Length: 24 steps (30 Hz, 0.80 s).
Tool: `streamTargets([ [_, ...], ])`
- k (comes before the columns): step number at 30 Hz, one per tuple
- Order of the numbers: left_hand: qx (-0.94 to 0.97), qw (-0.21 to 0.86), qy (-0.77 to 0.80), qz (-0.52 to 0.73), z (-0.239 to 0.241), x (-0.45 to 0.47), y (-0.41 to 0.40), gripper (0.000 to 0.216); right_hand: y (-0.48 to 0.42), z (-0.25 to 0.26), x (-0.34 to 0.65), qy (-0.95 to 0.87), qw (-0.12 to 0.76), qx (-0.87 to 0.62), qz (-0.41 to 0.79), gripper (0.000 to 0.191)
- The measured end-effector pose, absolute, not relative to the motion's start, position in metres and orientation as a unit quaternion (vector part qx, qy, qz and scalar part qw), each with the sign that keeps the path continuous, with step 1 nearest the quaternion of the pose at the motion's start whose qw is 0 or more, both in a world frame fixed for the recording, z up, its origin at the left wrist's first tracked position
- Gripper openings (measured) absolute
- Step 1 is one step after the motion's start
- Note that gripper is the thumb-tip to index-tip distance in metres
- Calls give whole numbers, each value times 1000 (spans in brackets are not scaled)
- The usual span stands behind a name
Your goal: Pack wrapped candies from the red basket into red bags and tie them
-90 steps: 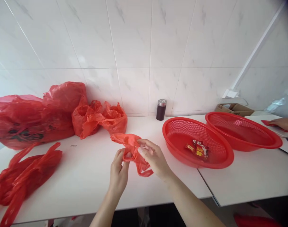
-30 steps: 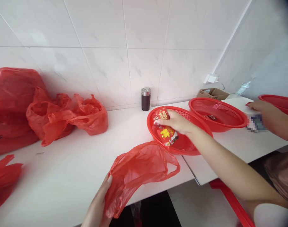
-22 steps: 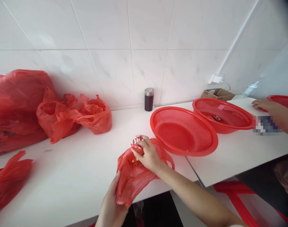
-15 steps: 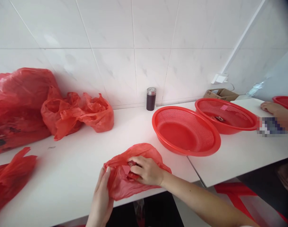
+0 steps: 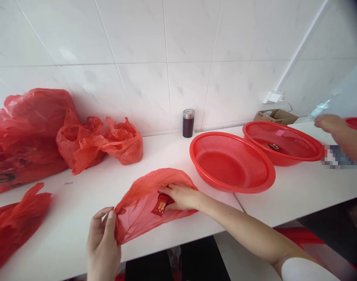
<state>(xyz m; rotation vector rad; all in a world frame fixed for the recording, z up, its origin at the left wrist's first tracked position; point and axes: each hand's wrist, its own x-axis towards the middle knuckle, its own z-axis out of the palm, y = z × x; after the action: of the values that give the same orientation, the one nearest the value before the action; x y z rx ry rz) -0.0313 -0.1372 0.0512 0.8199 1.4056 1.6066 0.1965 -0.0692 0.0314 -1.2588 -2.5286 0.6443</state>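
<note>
My left hand (image 5: 104, 238) pinches the left edge of a thin red plastic bag (image 5: 134, 222) between thumb and fingers. The bag lies spread near the table's front edge, its mouth opened out. My right hand (image 5: 180, 197) reaches into it from the right, fingers stretched out and thumb apart. Between that thumb and those fingers is a small red packet (image 5: 160, 205) with gold print. Part of the packet is covered by the hand, and whether anything else lies beneath is hidden.
An oval red plastic basket (image 5: 225, 171) stands right of the bag; a second red basket (image 5: 284, 150) behind it holds small packets. Red plastic bags (image 5: 34, 128) fill the left side. A dark tumbler (image 5: 188, 124) is by the wall. Another person's hand (image 5: 332, 124) is at far right.
My left hand has moved left, drawing the bag's edge out wider. The fingers of my right hand have gone from curled round red packets to spread. The other person's hand has risen.
</note>
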Motion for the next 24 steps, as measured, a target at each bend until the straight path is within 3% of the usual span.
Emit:
streamTargets([
  [6,366,487,527,593,49,-11,-148,39,-62,33,169,-790,239,-516,229,30],
  [10,328,498,520,612,49,-14,-142,41,-62,50,166,-780,279,-493,266,30],
  [14,301,470,525,642,49,-32,-139,43,-75,97,216,-823,218,-364,379,32],
  [16,296,466,536,639,46,-39,-141,47,-84,120,255,-804,230,-367,408,28],
  [18,293,471,547,627,41,-42,-144,50,-97,132,292,-771,254,-485,325,32],
  [21,305,481,553,608,28,-46,-146,52,-131,119,325,-707,150,-675,151,34],
  [22,308,482,555,604,24,-48,-146,53,-146,108,328,-695,106,-700,129,32],
  [24,306,481,556,605,17,-50,-144,53,-174,82,322,-709,100,-693,82,31],
])
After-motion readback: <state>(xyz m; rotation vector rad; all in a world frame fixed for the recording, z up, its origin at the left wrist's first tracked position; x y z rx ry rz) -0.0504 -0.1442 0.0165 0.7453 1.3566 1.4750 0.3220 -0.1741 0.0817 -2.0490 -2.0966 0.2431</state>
